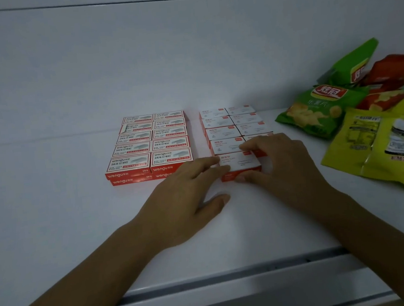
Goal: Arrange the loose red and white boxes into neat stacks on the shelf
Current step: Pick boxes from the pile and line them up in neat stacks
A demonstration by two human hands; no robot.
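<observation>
On the white shelf (79, 212) stand two blocks of small red and white boxes. The left block of staple boxes (149, 145) is two columns wide and two layers high. The right block of paper-clip boxes (232, 125) is also two columns wide. Its nearest left box (239, 164) sits at the front. My left hand (185, 200) touches that box's left side with straight fingers, thumb resting on the shelf. My right hand (280, 163) pinches the same box, thumb on its red front face and fingers over its far right edge, hiding the box to its right.
Several snack bags lie at the right: a green chip bag (319, 110), a second green bag (352, 64), a red bag (391, 72) and yellow bags (376, 152). The shelf's front rail (231, 279) runs below my forearms. The shelf's back wall (187, 56) is plain white.
</observation>
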